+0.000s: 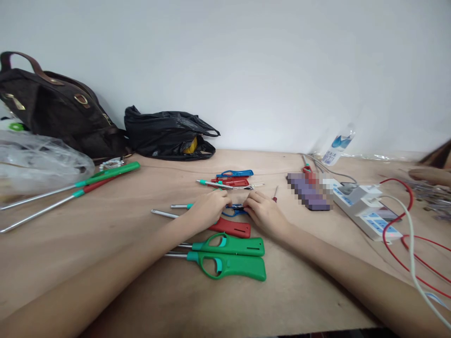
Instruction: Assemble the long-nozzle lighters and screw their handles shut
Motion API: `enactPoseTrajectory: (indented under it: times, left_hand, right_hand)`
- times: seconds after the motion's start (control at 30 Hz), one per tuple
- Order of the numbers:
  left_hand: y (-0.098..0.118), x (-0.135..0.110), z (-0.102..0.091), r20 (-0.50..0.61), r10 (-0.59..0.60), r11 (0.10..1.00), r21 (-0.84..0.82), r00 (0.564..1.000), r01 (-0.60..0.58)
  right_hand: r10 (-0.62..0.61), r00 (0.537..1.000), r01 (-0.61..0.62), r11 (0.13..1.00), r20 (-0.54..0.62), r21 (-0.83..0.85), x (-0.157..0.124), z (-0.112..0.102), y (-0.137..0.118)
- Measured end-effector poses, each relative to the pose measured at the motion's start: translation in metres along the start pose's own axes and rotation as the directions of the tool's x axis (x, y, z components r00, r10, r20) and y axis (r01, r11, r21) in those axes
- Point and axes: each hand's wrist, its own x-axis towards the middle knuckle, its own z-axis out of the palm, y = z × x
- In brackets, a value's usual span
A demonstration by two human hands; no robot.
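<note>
A blue gas lighter [234, 211] with an opened casing lies on the table between my hands, its metal tube pointing left. My left hand [211, 206] has its fingers closed at the lighter's trigger end. With bent fingertips, my right hand [265, 213] grips the handle end; small parts there are partly hidden. Just nearer to me is a red lighter [232, 227], partly under my left hand. Two green lighters, a farther one [243, 245] and a nearer one [243, 266], lie side by side below it. Beyond my hands rest a blue casing half [239, 173] and red lighter parts [236, 181].
A small screwdriver [275, 195] lies right of my right hand. Farther right are a purple phone-like object [310, 192], a power strip [375, 227] with cables, and a bottle [338, 146]. Green and red lighters [105, 173], a black bag [165, 134] and a backpack [59, 112] occupy the left. Another person's hand [430, 175] shows at far right.
</note>
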Motion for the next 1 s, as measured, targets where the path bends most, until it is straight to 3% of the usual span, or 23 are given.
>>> enactPoseTrajectory:
  times: [0.23,0.47,0.63,0.7,0.77,0.83,1.0]
  left_hand:
    - [0.003,-0.001,-0.001,0.004,0.015,1.000,-0.002,1.000,-0.015]
    - [-0.002,0.000,-0.005,0.031,0.122,0.990,-0.068,0.992,-0.120]
    - [-0.019,0.005,-0.014,-0.003,0.126,0.922,-0.368,0.992,-0.118]
    - [-0.031,0.009,-0.014,-0.125,0.003,0.898,-0.435,0.992,-0.058]
    - [-0.043,0.013,-0.011,-0.163,-0.111,0.910,-0.412,0.980,0.034]
    - [-0.051,0.015,-0.008,-0.156,-0.148,0.934,-0.346,0.977,0.086]
    - [-0.054,0.015,-0.003,-0.117,-0.051,0.973,-0.228,0.992,0.023]
  right_hand:
    - [0.019,1.000,-0.019,1.000,-0.024,0.001,-0.003,0.003,-0.002]
    - [0.027,0.999,-0.028,0.999,-0.034,-0.025,-0.003,0.005,-0.003]
    - [0.036,0.999,-0.037,0.999,-0.026,-0.022,-0.003,0.004,-0.004]
    - [0.038,0.999,-0.038,0.999,-0.020,-0.022,-0.003,0.003,-0.004]
    - [0.038,0.999,-0.039,0.999,-0.015,-0.026,-0.002,0.003,-0.004]
    - [0.040,0.999,-0.040,0.999,-0.014,-0.031,-0.002,0.003,-0.004]
    - [0.048,0.999,-0.048,0.998,-0.006,-0.038,-0.002,0.002,-0.006]
